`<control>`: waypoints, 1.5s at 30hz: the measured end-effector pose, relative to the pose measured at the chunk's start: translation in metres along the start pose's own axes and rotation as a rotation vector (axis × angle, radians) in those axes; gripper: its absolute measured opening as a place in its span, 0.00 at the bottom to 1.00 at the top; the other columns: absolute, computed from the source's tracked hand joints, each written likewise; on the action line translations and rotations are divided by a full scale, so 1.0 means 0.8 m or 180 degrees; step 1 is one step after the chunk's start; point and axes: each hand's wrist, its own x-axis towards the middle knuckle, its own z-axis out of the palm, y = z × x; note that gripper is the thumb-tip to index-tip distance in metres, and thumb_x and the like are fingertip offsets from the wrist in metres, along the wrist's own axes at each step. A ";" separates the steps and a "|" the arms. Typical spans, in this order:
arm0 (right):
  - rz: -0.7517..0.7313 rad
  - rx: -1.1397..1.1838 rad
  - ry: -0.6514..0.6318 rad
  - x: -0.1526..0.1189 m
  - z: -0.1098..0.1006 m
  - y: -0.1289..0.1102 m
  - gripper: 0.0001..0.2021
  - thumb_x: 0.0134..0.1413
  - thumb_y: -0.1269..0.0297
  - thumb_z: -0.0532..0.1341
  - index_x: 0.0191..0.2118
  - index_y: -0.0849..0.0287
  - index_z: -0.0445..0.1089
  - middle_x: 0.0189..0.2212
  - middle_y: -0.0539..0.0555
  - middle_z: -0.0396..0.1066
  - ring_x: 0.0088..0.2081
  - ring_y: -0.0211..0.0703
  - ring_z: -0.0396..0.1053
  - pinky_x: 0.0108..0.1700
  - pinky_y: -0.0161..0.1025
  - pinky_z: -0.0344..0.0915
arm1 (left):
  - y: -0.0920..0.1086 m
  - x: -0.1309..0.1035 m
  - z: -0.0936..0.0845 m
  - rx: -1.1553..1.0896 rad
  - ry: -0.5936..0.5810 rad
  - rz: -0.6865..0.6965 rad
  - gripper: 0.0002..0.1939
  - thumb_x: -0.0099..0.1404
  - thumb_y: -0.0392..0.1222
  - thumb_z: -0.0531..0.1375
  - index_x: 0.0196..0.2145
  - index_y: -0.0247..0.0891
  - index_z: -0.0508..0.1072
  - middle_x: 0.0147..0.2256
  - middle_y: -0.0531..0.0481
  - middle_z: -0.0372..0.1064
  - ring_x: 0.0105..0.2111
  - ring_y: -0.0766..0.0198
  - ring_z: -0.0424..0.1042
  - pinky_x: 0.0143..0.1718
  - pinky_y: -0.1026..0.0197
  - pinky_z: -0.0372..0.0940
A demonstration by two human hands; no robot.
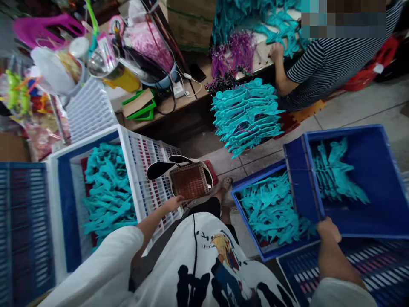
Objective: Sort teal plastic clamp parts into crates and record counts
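Observation:
My left hand is at the near edge of a small chair with a brown woven seat, its fingers closed on that edge. My right hand grips the near corner of a blue plastic bin, which is tilted and holds a few turquoise plastic pieces on its left side. Just left of it, a lower blue crate is filled with a heap of similar turquoise pieces.
A white crate with more turquoise pieces stands at left. Stacked turquoise pieces jut from the cluttered workbench. A co-worker in a striped shirt sits at right, one hand on the bench. Tiled floor lies between.

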 end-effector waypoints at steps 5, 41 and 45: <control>-0.0095 -0.0020 -0.0385 -0.037 -0.051 -0.046 0.25 0.68 0.64 0.44 0.59 0.63 0.71 0.46 0.76 0.76 0.48 0.63 0.81 0.44 0.56 0.76 | 0.013 0.033 -0.022 0.0027 0.0198 0.0190 0.19 0.61 0.45 0.57 0.46 0.38 0.79 0.50 0.39 0.81 0.53 0.48 0.79 0.60 0.51 0.69; -0.1282 0.2343 0.0092 -0.146 -0.037 -0.113 0.19 0.72 0.62 0.55 0.61 0.62 0.71 0.58 0.64 0.72 0.58 0.53 0.69 0.61 0.49 0.59 | 0.536 0.066 0.135 0.2186 -0.1079 0.2194 0.20 0.69 0.47 0.57 0.53 0.36 0.75 0.48 0.39 0.79 0.49 0.52 0.78 0.59 0.51 0.70; -0.1465 0.2466 0.0216 -0.199 0.020 -0.045 0.19 0.71 0.58 0.56 0.61 0.54 0.72 0.57 0.57 0.72 0.59 0.51 0.66 0.61 0.46 0.58 | 0.596 0.080 0.214 0.2317 -0.0988 0.2223 0.19 0.65 0.42 0.62 0.52 0.35 0.75 0.49 0.36 0.78 0.53 0.47 0.77 0.62 0.47 0.66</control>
